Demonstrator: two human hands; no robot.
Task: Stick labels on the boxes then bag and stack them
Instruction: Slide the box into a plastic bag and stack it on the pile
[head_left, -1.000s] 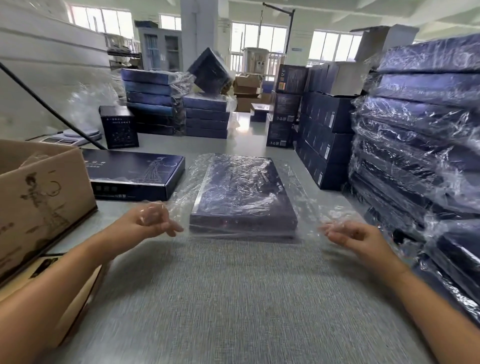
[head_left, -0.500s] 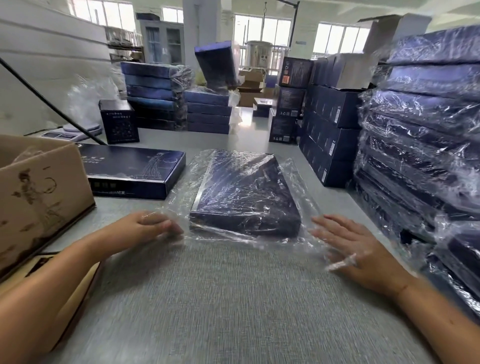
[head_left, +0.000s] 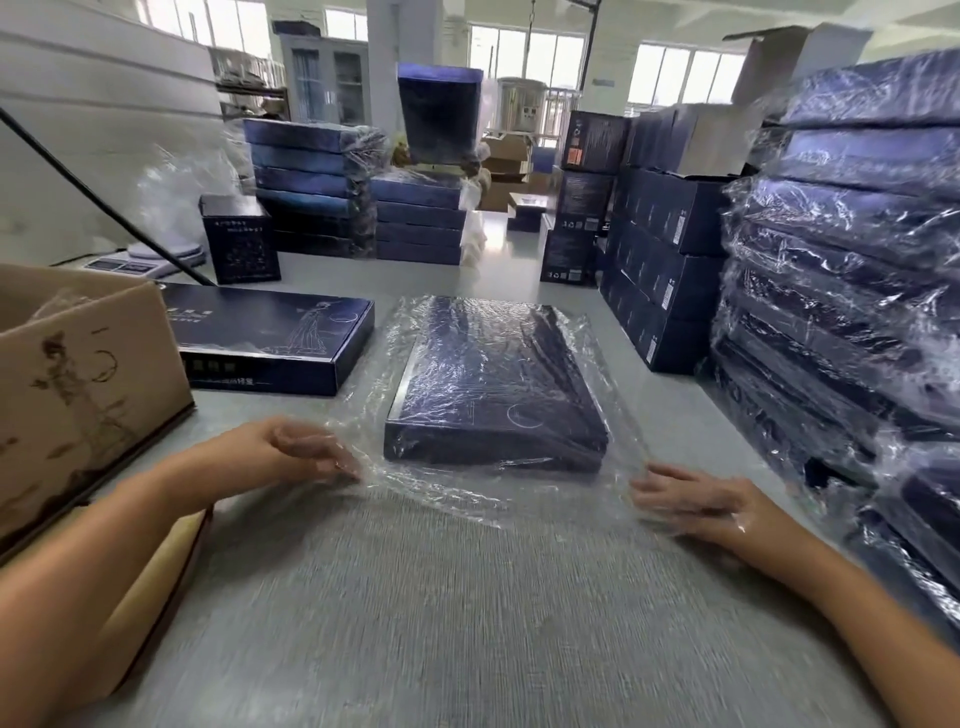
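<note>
A flat dark blue box (head_left: 498, 384) lies in the middle of the grey table (head_left: 467, 623), inside a clear plastic bag (head_left: 608, 364) whose loose mouth faces me. My left hand (head_left: 291, 447) pinches the bag's near left edge between thumb and fingers. At the bag's near right corner lies my right hand (head_left: 691, 501), fingers nearly straight and pointing left, with the film draped over them. An unbagged blue box (head_left: 270, 338) with a line drawing sits to the left.
An open cardboard carton (head_left: 88, 384) stands at the left edge. A tall stack of bagged boxes (head_left: 857, 270) fills the right side, with dark cartons (head_left: 670, 270) behind it. Further stacks (head_left: 311, 182) and a scale (head_left: 150, 260) are at the back.
My right hand has drawn back toward the bag's near right corner and the film now lies over it. The left hand has shifted slightly along the bag's edge.
</note>
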